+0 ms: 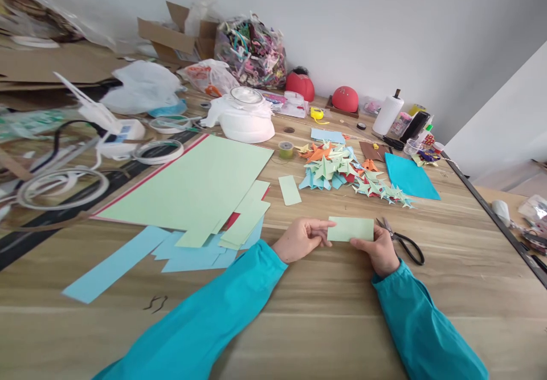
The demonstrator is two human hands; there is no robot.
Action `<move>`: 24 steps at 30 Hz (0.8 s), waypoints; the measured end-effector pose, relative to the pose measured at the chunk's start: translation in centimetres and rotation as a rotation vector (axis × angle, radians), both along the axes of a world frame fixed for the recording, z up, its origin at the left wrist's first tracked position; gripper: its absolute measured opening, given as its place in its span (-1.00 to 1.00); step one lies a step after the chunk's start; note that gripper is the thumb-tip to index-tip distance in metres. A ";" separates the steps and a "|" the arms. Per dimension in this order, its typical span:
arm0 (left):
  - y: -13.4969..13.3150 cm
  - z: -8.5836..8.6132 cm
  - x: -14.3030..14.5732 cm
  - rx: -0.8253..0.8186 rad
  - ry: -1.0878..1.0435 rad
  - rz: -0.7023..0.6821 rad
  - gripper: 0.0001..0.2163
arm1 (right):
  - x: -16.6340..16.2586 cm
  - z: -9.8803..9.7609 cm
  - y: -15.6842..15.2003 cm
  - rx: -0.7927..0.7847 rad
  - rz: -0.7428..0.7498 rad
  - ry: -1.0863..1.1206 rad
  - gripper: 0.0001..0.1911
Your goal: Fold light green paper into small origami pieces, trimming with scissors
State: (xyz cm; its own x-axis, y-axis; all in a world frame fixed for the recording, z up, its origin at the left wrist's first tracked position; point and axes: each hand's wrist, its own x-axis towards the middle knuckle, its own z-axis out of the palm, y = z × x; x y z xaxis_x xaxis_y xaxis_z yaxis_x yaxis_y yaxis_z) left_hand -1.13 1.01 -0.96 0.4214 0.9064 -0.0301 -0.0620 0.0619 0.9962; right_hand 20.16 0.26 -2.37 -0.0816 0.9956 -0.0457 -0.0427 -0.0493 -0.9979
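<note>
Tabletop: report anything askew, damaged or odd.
Two dark squiggles stand out near the long blue strip; ink or stray scraps, I can't tell. The other blue strips overlap at uneven angles. The held green card shows no visible damage.

Pile of paper stars (pixel 327 168) on a table (pixel 322 323), paper card (pixel 348 229) before the pile between left hand (pixel 299 240) and right hand (pixel 382 252), scissors (pixel 399 236) before the pile toward the right, spool (pixel 286 150) just left of it, paper sheets (pixel 199 180) farther left, tape measure (pixel 317 114) behind it.
</note>
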 end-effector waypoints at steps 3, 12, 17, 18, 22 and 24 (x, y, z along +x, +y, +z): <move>-0.4 0.1 0.3 0.011 -0.091 0.002 -0.61 | -0.1 0.1 0.0 0.002 -0.003 0.032 -0.60; -1.6 0.5 2.4 0.143 0.124 0.213 -0.90 | -1.3 1.1 -0.7 0.051 0.113 -0.013 -0.63; -1.5 0.3 2.5 0.065 0.169 0.256 -0.89 | -1.3 1.3 -0.6 0.041 0.110 -0.029 -0.64; -1.5 0.3 2.4 0.068 0.174 0.260 -0.89 | -1.3 1.3 -0.6 0.030 0.109 -0.017 -0.63; -1.3 0.6 2.1 0.110 0.181 0.283 -0.90 | -1.1 1.1 -0.4 -0.025 0.097 0.076 -0.60; -1.3 0.8 1.9 0.112 0.177 0.284 -0.90 | -1.0 0.9 -0.4 -0.054 0.083 0.123 -0.62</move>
